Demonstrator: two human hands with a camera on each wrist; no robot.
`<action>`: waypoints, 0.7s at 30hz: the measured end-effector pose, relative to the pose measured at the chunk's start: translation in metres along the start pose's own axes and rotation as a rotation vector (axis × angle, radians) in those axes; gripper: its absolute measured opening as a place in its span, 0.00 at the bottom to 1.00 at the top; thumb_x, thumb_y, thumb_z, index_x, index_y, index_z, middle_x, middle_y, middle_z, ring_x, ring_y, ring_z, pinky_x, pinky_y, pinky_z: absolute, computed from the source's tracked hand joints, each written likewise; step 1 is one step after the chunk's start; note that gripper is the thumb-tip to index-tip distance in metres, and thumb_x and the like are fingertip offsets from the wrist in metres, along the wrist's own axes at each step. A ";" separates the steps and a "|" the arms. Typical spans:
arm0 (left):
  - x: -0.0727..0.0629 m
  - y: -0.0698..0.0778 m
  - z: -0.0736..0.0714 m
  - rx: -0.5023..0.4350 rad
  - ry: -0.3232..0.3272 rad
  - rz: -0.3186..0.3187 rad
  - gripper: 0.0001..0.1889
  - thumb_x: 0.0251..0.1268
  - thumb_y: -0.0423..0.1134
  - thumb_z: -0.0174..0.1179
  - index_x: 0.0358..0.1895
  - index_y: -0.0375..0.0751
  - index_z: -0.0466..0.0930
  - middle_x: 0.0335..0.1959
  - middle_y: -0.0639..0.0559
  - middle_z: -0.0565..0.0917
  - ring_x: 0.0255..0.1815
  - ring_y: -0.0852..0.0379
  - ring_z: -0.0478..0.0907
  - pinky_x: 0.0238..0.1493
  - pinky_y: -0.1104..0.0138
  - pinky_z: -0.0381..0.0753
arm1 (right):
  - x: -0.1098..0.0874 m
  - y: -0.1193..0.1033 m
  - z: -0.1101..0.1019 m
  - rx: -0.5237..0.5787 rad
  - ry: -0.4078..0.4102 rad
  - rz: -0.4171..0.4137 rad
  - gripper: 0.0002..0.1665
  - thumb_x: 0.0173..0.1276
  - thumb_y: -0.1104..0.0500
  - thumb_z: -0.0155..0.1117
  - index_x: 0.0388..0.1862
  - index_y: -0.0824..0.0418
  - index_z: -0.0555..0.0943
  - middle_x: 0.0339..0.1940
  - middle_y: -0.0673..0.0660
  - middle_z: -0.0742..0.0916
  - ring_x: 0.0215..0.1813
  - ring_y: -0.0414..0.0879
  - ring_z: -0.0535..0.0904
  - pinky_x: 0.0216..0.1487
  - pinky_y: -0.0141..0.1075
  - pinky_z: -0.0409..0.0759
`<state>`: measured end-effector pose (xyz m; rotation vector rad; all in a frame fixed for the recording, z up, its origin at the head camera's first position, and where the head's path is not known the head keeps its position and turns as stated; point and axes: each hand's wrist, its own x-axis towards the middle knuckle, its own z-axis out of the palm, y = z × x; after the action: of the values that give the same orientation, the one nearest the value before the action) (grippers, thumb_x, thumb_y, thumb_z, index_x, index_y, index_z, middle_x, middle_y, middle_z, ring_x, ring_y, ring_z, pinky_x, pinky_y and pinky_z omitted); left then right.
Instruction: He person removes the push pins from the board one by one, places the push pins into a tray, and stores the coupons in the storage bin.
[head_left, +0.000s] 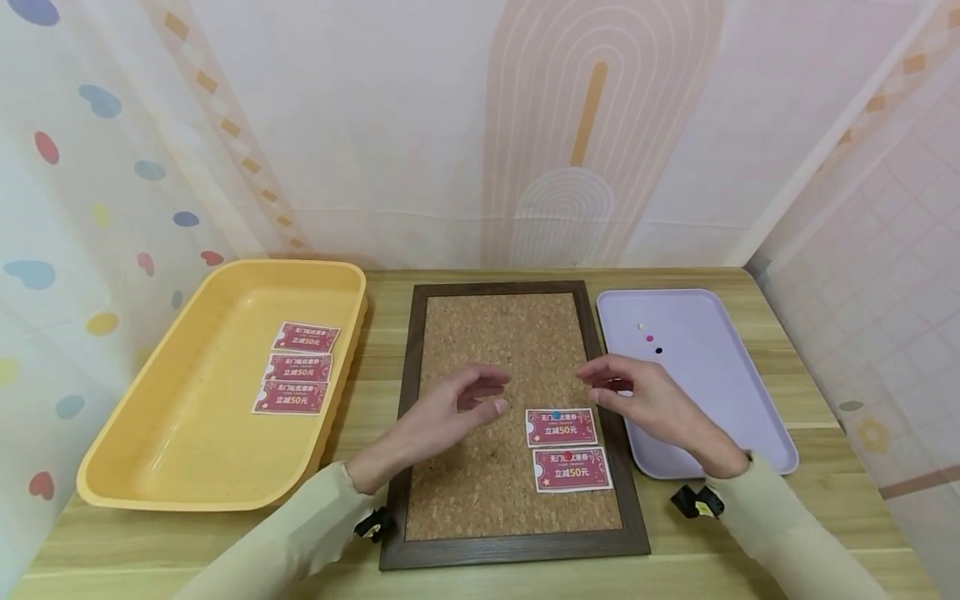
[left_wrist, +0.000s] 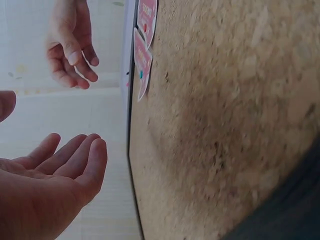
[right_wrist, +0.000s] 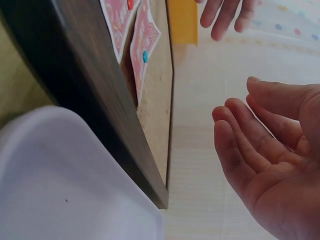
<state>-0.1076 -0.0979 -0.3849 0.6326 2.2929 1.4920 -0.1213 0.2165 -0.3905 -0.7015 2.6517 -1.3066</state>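
Both hands hover over a framed cork board (head_left: 472, 500), holding nothing. The left hand (head_left: 459, 400), fingers loosely bent, is above the board's middle. Over the right side of the frame is the right hand (head_left: 645, 396), its thumb apart from the fingers in the right wrist view. Two red-and-white coupons lie on the lower right of the cork, one above the other. A blue pushpin (right_wrist: 145, 56) is in the upper coupon (head_left: 561, 430); a red pushpin (head_left: 567, 456) is in the lower coupon (head_left: 573, 475).
A deep yellow tray (head_left: 187, 492) stands at the left, with three similar coupons (head_left: 300, 368) along its right side. At the right, a shallow lilac tray (head_left: 712, 350) holds a pale pin (head_left: 641, 326), a pink pin (head_left: 649, 338) and a black pin (head_left: 658, 351). A patterned curtain hangs behind the table.
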 end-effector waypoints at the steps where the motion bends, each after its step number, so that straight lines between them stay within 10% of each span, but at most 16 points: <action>1: 0.001 -0.001 0.001 -0.008 -0.009 -0.008 0.28 0.77 0.47 0.60 0.72 0.37 0.70 0.70 0.40 0.76 0.68 0.46 0.76 0.68 0.54 0.75 | 0.000 0.000 0.001 -0.001 -0.009 -0.002 0.14 0.73 0.67 0.67 0.56 0.66 0.84 0.51 0.60 0.89 0.51 0.50 0.85 0.54 0.44 0.83; 21: 0.033 -0.019 0.030 0.114 -0.059 -0.042 0.21 0.71 0.32 0.64 0.64 0.34 0.76 0.54 0.45 0.82 0.53 0.52 0.82 0.55 0.60 0.82 | 0.017 0.005 0.017 -0.045 -0.175 -0.004 0.13 0.70 0.69 0.68 0.52 0.67 0.84 0.44 0.55 0.87 0.45 0.43 0.83 0.46 0.36 0.82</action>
<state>-0.1245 -0.0642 -0.4153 0.6461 2.3444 1.3141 -0.1331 0.1994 -0.4038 -0.7888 2.5480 -1.1337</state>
